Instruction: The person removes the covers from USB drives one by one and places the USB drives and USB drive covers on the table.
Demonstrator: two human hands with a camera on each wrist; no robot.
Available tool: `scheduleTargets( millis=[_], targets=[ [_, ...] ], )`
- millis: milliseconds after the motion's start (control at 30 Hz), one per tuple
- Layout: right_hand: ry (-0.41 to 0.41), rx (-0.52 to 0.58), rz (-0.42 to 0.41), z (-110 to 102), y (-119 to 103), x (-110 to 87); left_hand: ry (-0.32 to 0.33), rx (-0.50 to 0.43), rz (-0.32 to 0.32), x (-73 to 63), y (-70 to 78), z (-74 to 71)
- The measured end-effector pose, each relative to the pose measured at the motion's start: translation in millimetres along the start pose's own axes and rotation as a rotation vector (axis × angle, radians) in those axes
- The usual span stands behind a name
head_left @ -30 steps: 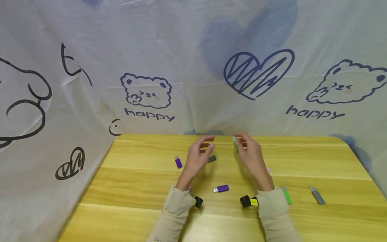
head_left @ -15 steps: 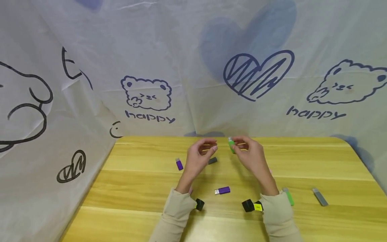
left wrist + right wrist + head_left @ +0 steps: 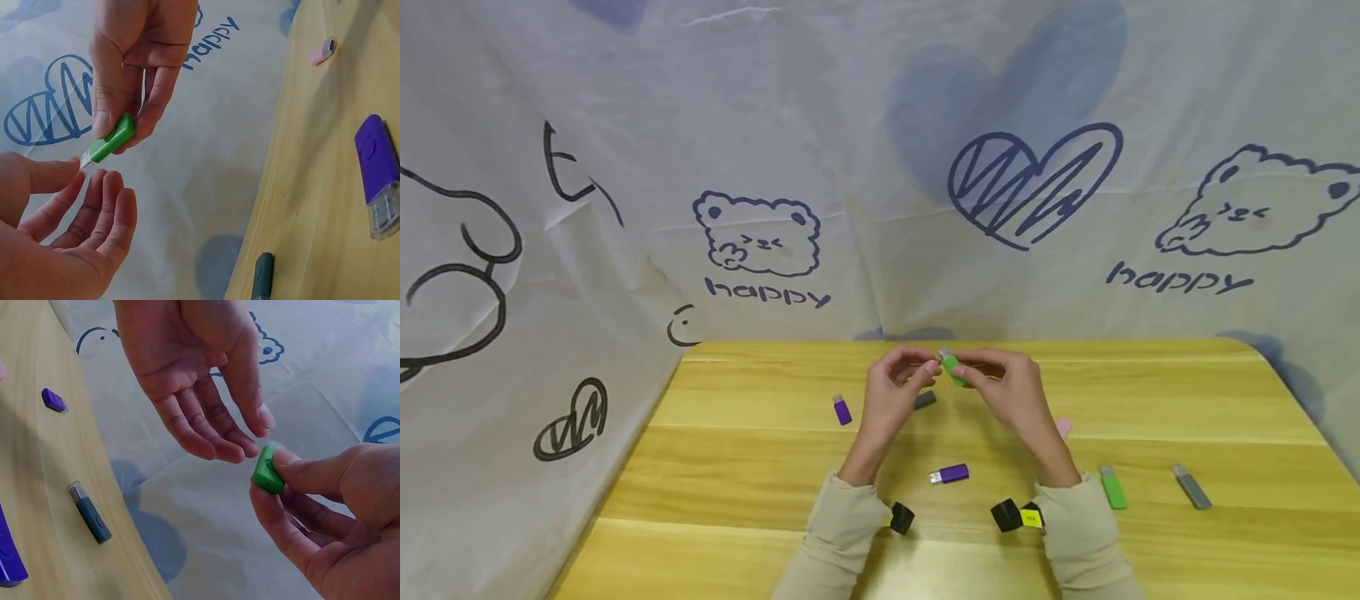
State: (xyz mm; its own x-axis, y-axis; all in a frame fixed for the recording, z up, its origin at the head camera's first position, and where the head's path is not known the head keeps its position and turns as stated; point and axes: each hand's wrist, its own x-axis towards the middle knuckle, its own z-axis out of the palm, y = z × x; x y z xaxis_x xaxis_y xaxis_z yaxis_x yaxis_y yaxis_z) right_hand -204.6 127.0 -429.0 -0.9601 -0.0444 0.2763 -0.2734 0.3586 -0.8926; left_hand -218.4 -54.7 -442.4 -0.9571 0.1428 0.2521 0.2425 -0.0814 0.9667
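A green USB stick with a clear cap is held above the far part of the table. My right hand pinches its green body between thumb and fingers, the capped end pointing left. My left hand is at that end; in the left wrist view its thumb and index fingertips close on the tip of the clear cap. The other left fingers are loosely bent. In the right wrist view the right thumb partly covers the green stick.
On the wooden table lie purple USB sticks, a dark grey one, a pink one, another green one and a grey one. A printed white cloth hangs behind and at the left.
My right hand has carried the green USB stick leftward to my left hand, and its capped end has reached the left fingertips. The left hand has stayed nearly in place.
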Motion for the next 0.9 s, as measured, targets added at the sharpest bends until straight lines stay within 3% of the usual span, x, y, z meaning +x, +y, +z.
scheduleTargets(
  millis=[233,567,900],
  targets=[
    [0.003,0.039,-0.011,-0.2,-4.9,-0.8,0.037,-0.098,-0.058,-0.1,4.3,-0.9],
    [-0.012,0.082,-0.038,2.2,-11.0,-2.8,0.042,-0.128,-0.058,-1.9,6.3,-2.3],
    [-0.034,0.095,-0.046,5.2,-16.7,-4.9,0.104,-0.157,-0.093,-2.4,11.2,-2.7]
  ],
)
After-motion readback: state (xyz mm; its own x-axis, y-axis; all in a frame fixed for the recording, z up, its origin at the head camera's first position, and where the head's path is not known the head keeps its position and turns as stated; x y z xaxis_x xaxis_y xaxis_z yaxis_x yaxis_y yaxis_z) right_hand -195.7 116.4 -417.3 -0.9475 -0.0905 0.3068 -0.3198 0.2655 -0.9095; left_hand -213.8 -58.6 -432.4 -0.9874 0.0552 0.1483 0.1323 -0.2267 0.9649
